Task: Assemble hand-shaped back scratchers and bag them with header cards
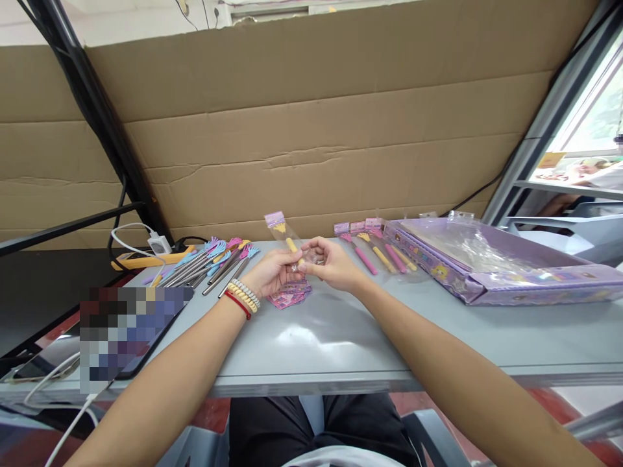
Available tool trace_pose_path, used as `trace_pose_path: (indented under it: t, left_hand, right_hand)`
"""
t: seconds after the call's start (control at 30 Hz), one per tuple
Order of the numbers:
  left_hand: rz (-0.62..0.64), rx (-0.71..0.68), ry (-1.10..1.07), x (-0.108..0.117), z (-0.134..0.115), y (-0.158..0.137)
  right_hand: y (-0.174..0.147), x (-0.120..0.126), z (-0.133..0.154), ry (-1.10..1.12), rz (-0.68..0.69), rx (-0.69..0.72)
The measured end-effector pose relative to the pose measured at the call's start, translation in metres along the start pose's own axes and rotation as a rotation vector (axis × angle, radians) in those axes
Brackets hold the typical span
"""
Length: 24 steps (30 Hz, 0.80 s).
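Observation:
Between my two hands is a yellow back scratcher in a clear bag with a purple header card, tilted with its hand-shaped head away from me. The fingers of my left hand are closed around the lower part of the bag. My right hand pinches the bag's near end with thumb and forefinger. Under my hands lies a small pile of pink and purple cards. To the left, several loose back scratchers with metal rods and coloured heads are heaped. On the right, several bagged back scratchers lie side by side.
A purple open box stands at the right, with clear plastic bags in it. A tablet-like device with a white cable lies at the left edge. Cardboard walls the back of the grey table; a black post rises at left.

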State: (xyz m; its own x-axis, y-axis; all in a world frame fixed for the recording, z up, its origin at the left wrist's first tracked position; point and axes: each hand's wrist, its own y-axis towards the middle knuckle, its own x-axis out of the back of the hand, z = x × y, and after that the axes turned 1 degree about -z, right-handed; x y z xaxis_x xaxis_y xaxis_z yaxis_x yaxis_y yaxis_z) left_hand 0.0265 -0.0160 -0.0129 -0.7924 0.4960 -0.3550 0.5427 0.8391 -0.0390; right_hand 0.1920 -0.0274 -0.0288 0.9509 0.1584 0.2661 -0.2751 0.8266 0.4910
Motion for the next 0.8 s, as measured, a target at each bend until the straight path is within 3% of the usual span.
trace_pose_path:
  t: [0.17, 0.3, 0.5, 0.8]
  left_hand:
    - [0.024, 0.111, 0.073, 0.0033, 0.0014, 0.0004]
    - [0.025, 0.107, 0.055, 0.0025, 0.0022, 0.0012]
    - [0.006, 0.094, 0.077, -0.0015, 0.0014, 0.0003]
    - [-0.063, 0.064, 0.194, -0.0003, 0.0047, 0.0019]
  right_hand:
    - [-0.0008, -0.0016, -0.001, -0.125, -0.025, 0.044]
    - [-0.0017, -0.0016, 0.001, -0.187, -0.013, 0.042]
    - [-0.0016, 0.0027, 0.0015, -0.068, 0.052, -0.011]
    - [0.002, 0.0002, 0.0049, 0.038, 0.01, -0.195]
